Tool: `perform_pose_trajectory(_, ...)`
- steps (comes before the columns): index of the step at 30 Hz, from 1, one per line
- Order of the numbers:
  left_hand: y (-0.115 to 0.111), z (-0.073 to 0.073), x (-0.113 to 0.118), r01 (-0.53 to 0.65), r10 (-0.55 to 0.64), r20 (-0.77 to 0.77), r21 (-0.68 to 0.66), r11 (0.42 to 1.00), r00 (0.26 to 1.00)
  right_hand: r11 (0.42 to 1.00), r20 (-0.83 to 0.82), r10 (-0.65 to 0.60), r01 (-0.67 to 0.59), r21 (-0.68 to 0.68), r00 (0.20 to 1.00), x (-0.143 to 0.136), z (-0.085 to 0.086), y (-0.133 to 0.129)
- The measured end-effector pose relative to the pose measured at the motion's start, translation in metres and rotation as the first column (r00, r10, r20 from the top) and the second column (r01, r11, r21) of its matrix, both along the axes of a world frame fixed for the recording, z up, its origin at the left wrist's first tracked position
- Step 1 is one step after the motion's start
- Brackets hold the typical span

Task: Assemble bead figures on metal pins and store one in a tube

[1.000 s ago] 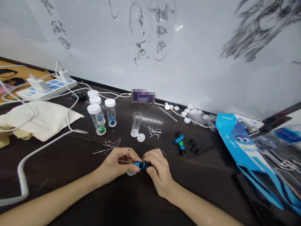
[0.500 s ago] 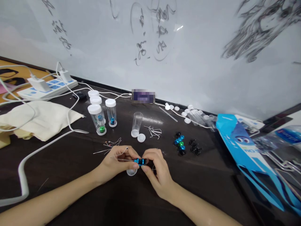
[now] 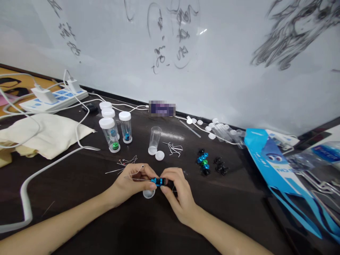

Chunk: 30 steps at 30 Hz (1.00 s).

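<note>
Between my two hands is a small shiny blue-and-black cylindrical part (image 3: 158, 181), lying sideways. The fingertips of my left hand (image 3: 134, 180) pinch its blue end, and thin metal wires stick out from among those fingers. At the black end, my right hand (image 3: 177, 187) has thumb and fingers closed on the same part. A clear round container (image 3: 149, 193) stands just below the left fingertips, partly hidden by them. Several thin wire pins (image 3: 127, 162) lie beyond my left hand. Small blue, green and black parts (image 3: 204, 161) lie to the right.
Capped clear tubes (image 3: 109, 136) stand at the left, near a cream cloth (image 3: 42, 134). An uncapped tube (image 3: 154, 140), its white cap (image 3: 159, 155) and bent metal keys (image 3: 174, 148) are in the middle. A blue bag (image 3: 261, 156) lies right; a white cable (image 3: 26, 191) crosses the left.
The part between my fingers has shifted very slightly upward, with a small movement of the right fingertips. Both hands keep their hold, and the other things stay where they were.
</note>
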<state>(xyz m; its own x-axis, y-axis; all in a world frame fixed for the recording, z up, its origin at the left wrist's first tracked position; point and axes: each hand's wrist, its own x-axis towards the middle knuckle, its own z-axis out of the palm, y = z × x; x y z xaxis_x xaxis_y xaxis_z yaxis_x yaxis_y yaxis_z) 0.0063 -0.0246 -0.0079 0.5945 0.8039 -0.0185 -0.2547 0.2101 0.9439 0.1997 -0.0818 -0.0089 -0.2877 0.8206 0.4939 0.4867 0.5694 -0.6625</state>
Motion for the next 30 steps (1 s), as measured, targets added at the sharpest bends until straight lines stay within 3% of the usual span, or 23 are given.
perform_pose_trajectory(4,0.0008,0.0004,0.0006,-0.026,0.026,0.003,0.006,1.000,1.000,0.999,-0.067,-0.037,0.039,0.027,0.997,0.0013,-0.0002,-0.0014)
perform_pose_trajectory(9,-0.0020,-0.0006,0.0009,0.061,-0.061,-0.014,0.008,0.998,0.998,0.998,0.037,0.002,0.001,-0.055,0.999,0.0018,0.0004,-0.0008)
perform_pose_trajectory(15,0.0014,-0.0005,0.0003,-0.028,0.028,0.001,0.000,1.000,1.000,0.995,-0.067,-0.094,0.095,0.016,0.993,0.0000,-0.0016,-0.0011)
perform_pose_trajectory(21,-0.0012,0.0013,0.0011,0.036,-0.036,0.000,-0.023,0.999,0.999,1.000,0.059,0.001,0.000,-0.018,0.998,0.0010,0.0002,0.0001)
perform_pose_trajectory(25,-0.0001,0.0022,0.0013,-0.037,0.037,0.005,-0.011,0.999,0.999,0.997,-0.034,-0.075,0.076,0.009,0.997,0.0008,-0.0015,-0.0002)
perform_pose_trajectory(30,-0.0001,0.0020,0.0013,0.019,-0.018,0.006,-0.025,1.000,1.000,0.999,0.037,0.006,-0.004,-0.047,0.999,0.0018,0.0001,-0.0009)
